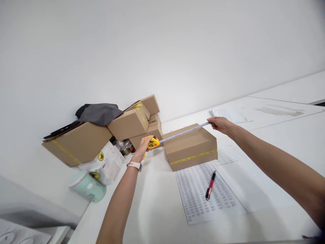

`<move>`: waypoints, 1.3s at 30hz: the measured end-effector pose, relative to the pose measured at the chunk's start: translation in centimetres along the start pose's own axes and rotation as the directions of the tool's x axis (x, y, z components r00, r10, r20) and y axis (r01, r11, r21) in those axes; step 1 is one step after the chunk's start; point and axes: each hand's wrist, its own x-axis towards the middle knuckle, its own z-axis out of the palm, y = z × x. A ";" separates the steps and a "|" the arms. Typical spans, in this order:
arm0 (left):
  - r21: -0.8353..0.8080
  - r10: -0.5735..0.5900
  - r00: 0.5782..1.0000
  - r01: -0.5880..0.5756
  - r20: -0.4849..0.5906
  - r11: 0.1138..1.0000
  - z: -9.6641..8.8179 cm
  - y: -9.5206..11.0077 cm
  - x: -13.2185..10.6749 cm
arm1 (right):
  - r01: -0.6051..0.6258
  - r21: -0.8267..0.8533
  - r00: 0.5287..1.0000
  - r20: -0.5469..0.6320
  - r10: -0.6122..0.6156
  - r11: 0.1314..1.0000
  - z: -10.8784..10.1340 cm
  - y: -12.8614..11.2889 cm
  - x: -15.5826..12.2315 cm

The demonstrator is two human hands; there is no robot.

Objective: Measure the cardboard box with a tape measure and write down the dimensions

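My left hand [143, 147] is closed around the yellow case of a tape measure [153, 142], just off the left end of a brown cardboard box [189, 144]. The pale blade [181, 134] is pulled out and stretches over the top of the box. Beyond the box's right end, my right hand [219, 123] pinches the blade's free end. A yellow strip marked along its length runs across the front side of the box. In front of it lies a printed sheet [195, 200] with a red and black pen [210, 185] on top.
At the left stand several stacked cardboard boxes [129, 123], with a dark grey cloth [101, 113] over them. A mint-green container [88, 186] and a white carton with avocado pictures [109, 162] stand at the table's left edge. More papers [230, 115] lie behind my right hand.
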 end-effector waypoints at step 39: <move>0.068 -0.007 0.992 -0.002 0.125 0.998 -0.6 -1.7 1.4 | 0.037 -0.658 0.992 -0.069 -0.109 0.752 1.5 4.6 0.9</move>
